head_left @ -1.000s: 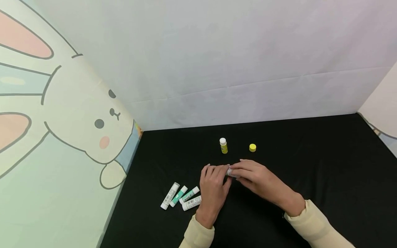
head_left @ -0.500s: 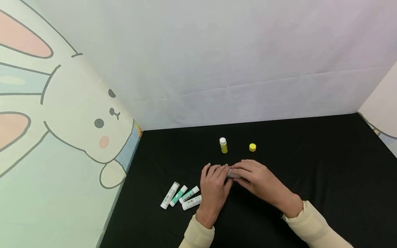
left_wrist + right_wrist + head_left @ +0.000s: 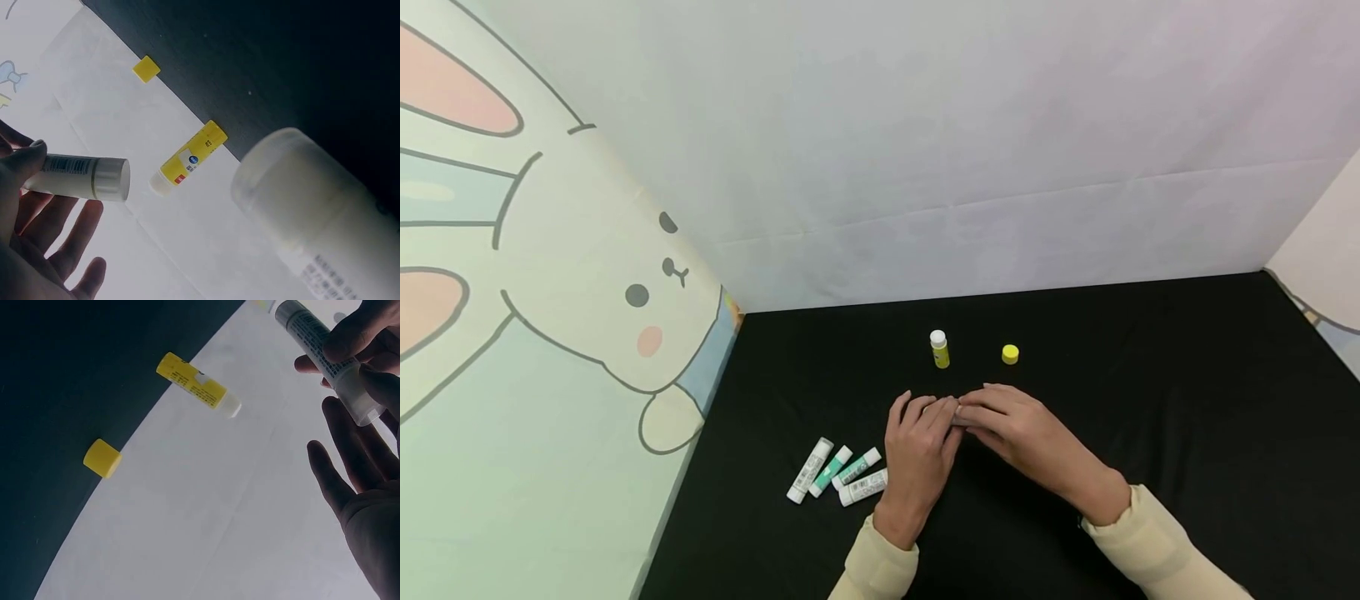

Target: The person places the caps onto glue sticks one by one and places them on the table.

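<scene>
Here are the hands, meeting over the tabletop, and from the head view there's only a sliver of what's between them; the right wrist view gives it away: a white tube, printed in small type, with a translucent end. Left hand pinches the body with its thumb; right hand has its thumb and fingers on that translucent end, other fingers spread clear. The left wrist view adds a barcode and the opposite end, facing out. Hidden overhead: most of the grip, blocked by the backs of the hands. In the left wrist view, a big blurred tube looms close, cut off by the frame, its small print hard to read. Now the count: one tube held; four lying left of the left hand, two white-labelled tubes and two green-banded tubes, one white-labelled one partly covered by the left wrist; one yellow tube, white-topped, standing just beyond the hands; one yellow cap, beyond the right hand.
</scene>
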The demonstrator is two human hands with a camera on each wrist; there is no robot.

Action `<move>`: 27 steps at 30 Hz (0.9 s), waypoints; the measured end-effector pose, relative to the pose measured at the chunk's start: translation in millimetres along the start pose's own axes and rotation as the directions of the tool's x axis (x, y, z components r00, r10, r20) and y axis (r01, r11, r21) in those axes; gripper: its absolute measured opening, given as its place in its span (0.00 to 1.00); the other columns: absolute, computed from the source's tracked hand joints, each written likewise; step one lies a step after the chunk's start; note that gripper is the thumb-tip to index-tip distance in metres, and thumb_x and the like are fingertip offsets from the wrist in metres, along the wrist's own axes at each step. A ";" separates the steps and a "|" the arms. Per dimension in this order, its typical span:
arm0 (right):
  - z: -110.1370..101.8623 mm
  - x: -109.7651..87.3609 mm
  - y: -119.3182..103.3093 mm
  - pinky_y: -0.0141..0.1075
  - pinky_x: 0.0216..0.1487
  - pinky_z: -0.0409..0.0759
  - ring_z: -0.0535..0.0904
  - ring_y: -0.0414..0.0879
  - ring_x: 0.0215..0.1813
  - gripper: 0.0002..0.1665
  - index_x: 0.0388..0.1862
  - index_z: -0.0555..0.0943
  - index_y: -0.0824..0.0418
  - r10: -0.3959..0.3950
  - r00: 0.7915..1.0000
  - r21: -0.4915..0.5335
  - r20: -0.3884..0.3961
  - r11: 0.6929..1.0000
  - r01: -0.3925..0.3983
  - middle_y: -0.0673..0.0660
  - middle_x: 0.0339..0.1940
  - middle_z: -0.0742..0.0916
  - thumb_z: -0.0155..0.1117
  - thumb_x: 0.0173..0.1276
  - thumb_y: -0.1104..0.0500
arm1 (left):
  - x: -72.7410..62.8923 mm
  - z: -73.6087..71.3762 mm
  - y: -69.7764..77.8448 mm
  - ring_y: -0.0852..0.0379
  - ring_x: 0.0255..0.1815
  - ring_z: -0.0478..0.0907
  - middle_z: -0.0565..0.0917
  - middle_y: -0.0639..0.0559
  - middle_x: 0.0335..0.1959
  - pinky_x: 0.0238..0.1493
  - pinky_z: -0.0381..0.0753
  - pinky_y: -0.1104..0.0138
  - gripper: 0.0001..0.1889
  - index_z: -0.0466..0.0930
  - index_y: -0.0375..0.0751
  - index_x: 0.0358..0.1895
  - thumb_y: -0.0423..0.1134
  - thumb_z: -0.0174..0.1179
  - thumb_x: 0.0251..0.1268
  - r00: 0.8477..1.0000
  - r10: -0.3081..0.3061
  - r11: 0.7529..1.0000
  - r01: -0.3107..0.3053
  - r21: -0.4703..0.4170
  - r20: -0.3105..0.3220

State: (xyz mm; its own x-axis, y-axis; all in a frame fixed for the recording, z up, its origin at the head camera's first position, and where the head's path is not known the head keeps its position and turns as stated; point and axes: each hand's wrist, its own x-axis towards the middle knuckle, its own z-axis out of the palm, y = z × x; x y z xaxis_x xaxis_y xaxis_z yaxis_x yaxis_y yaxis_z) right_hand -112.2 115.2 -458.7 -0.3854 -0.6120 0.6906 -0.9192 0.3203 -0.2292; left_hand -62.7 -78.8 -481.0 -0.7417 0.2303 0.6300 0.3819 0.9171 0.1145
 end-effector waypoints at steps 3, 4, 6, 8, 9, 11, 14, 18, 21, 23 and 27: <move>0.7 -1.8 0.4 0.51 0.59 0.85 0.87 0.50 0.55 0.34 0.54 0.89 0.60 0.015 1.000 0.005 0.010 1.000 -0.015 0.55 0.53 0.90 0.86 0.44 0.71 | 0.5 1.3 -0.2 0.55 0.52 0.85 0.92 0.57 0.48 0.70 0.77 0.51 0.15 0.90 0.47 0.53 0.41 0.75 0.65 1.000 0.011 1.000 -0.011 -0.003 -0.015; 0.9 -2.4 0.5 0.51 0.59 0.85 0.87 0.51 0.55 0.33 0.54 0.89 0.61 0.017 1.000 0.007 0.009 1.000 -0.017 0.55 0.53 0.90 0.86 0.44 0.71 | 0.6 1.8 -0.2 0.55 0.51 0.85 0.92 0.57 0.48 0.69 0.77 0.51 0.15 0.90 0.47 0.53 0.41 0.76 0.64 1.000 0.012 1.000 -0.012 -0.006 -0.018; 1.3 -2.9 0.1 0.52 0.61 0.84 0.88 0.50 0.55 0.32 0.54 0.89 0.61 0.027 1.000 0.014 0.010 1.000 -0.027 0.55 0.53 0.91 0.86 0.45 0.71 | 0.4 2.5 -0.3 0.55 0.50 0.85 0.92 0.56 0.47 0.69 0.78 0.51 0.16 0.91 0.46 0.54 0.42 0.77 0.63 1.000 0.012 1.000 -0.012 -0.008 -0.019; 1.8 -3.0 -0.3 0.53 0.61 0.84 0.88 0.50 0.54 0.32 0.53 0.89 0.62 0.029 1.000 0.020 0.003 0.999 -0.029 0.55 0.53 0.91 0.86 0.45 0.72 | 0.2 2.8 -0.4 0.55 0.51 0.84 0.92 0.56 0.48 0.69 0.78 0.50 0.17 0.91 0.46 0.53 0.42 0.78 0.62 1.000 0.009 1.000 -0.009 -0.014 -0.018; 2.2 -2.8 -0.4 0.54 0.60 0.84 0.88 0.50 0.54 0.33 0.53 0.89 0.62 0.025 1.000 0.023 -0.006 0.999 -0.025 0.55 0.52 0.91 0.86 0.44 0.72 | 0.0 2.5 -0.4 0.54 0.52 0.84 0.92 0.56 0.49 0.69 0.77 0.50 0.17 0.91 0.46 0.53 0.42 0.78 0.62 1.000 0.004 1.000 -0.004 -0.016 -0.013; 3.0 -2.4 -1.2 0.55 0.60 0.84 0.88 0.50 0.53 0.33 0.53 0.89 0.63 0.023 1.000 0.026 -0.014 0.999 -0.023 0.55 0.52 0.91 0.86 0.44 0.73 | 0.0 1.7 -0.2 0.53 0.54 0.84 0.91 0.55 0.51 0.69 0.77 0.50 0.16 0.91 0.47 0.53 0.43 0.78 0.63 1.000 -0.004 1.000 0.004 -0.021 -0.006; 4.4 -1.7 -2.7 0.56 0.59 0.85 0.88 0.50 0.54 0.34 0.53 0.89 0.63 0.022 1.000 0.032 -0.020 0.999 -0.021 0.55 0.52 0.91 0.85 0.43 0.74 | 0.0 1.2 -0.3 0.51 0.56 0.84 0.91 0.54 0.52 0.69 0.77 0.50 0.15 0.91 0.47 0.52 0.42 0.77 0.64 1.000 -0.009 1.000 0.009 -0.028 -0.007; 6.1 -1.1 -5.8 0.58 0.60 0.84 0.88 0.50 0.54 0.31 0.52 0.90 0.62 0.042 0.999 0.044 -0.016 0.998 -0.042 0.55 0.52 0.91 0.84 0.45 0.75 | -0.7 -0.2 0.3 0.52 0.55 0.85 0.92 0.56 0.48 0.69 0.76 0.50 0.12 0.91 0.47 0.52 0.41 0.73 0.68 1.000 -0.015 1.000 0.015 -0.026 0.008; 7.8 -1.2 -7.8 0.58 0.61 0.84 0.88 0.50 0.53 0.30 0.51 0.90 0.62 0.053 0.998 0.053 -0.019 0.997 -0.052 0.54 0.51 0.91 0.84 0.46 0.75 | -2.1 -1.6 0.7 0.54 0.55 0.84 0.92 0.58 0.47 0.71 0.75 0.50 0.11 0.90 0.48 0.52 0.41 0.72 0.70 1.000 -0.016 1.000 0.017 -0.018 0.023; 7.5 -1.3 -8.9 0.57 0.64 0.82 0.88 0.49 0.54 0.29 0.51 0.90 0.62 0.066 0.998 0.061 -0.007 0.996 -0.066 0.54 0.52 0.91 0.84 0.48 0.75 | -2.8 -2.0 0.7 0.54 0.54 0.84 0.92 0.57 0.46 0.70 0.75 0.50 0.11 0.90 0.47 0.52 0.40 0.72 0.69 1.000 -0.008 1.000 0.009 -0.023 0.011; 5.4 -1.7 -8.6 0.51 0.73 0.76 0.88 0.48 0.55 0.29 0.52 0.90 0.61 0.073 0.997 0.085 -0.006 0.994 -0.073 0.53 0.53 0.90 0.83 0.49 0.74 | -3.0 -1.5 0.5 0.54 0.54 0.84 0.92 0.58 0.46 0.69 0.76 0.49 0.12 0.90 0.47 0.52 0.40 0.73 0.68 1.000 -0.007 0.998 0.006 -0.063 -0.023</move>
State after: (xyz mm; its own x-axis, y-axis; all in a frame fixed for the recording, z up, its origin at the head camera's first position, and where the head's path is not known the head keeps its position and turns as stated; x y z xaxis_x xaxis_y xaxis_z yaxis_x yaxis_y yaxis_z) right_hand -104.1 109.5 -461.6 -0.4514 -0.5822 0.6763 -0.8923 0.3009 -0.3365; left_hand -59.4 -79.6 -481.7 -0.7317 0.2162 0.6464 0.4114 0.8962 0.1661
